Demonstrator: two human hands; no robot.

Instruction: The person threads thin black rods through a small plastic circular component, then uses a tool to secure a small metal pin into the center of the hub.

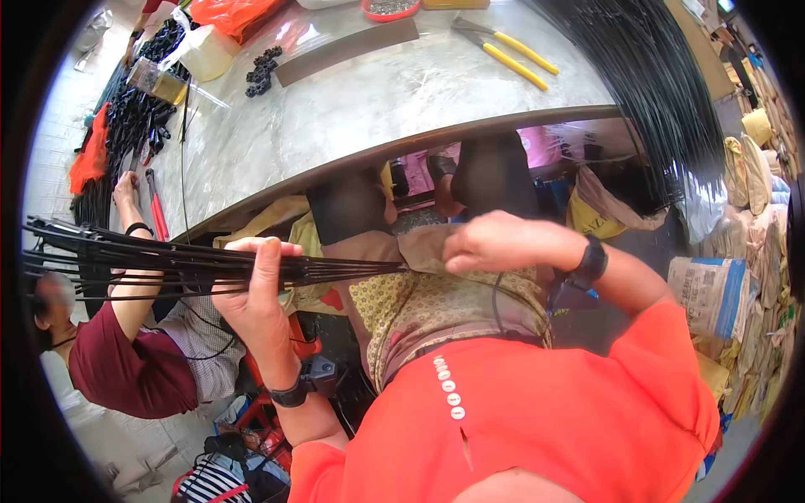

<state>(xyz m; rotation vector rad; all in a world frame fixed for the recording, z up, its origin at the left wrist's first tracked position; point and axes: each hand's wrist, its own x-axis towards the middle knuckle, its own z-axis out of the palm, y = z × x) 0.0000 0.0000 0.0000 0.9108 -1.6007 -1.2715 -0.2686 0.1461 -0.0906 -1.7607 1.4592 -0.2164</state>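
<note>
My left hand (pixel 260 281) is closed around a bundle of thin black rods (pixel 151 260) that look like umbrella ribs. The bundle lies level above my lap. Its loose ends fan out to the left, and its narrow tips come together over a brown and yellow patterned cloth (pixel 457 306) on my lap. Just right of those tips is my right hand (pixel 507 241), with its fingers curled in. Whatever may be between those fingers is hidden. A black band sits on each of my wrists.
Ahead is a table (pixel 360 126) with yellow-handled shears (pixel 516 59), a flat dark strip (pixel 348 52), small black parts (pixel 262 73) and a long sheaf of black rods (pixel 641 92) over its right end. At left a co-worker in a maroon sleeve (pixel 126 360) reaches toward black parts and red-handled pliers (pixel 157 205).
</note>
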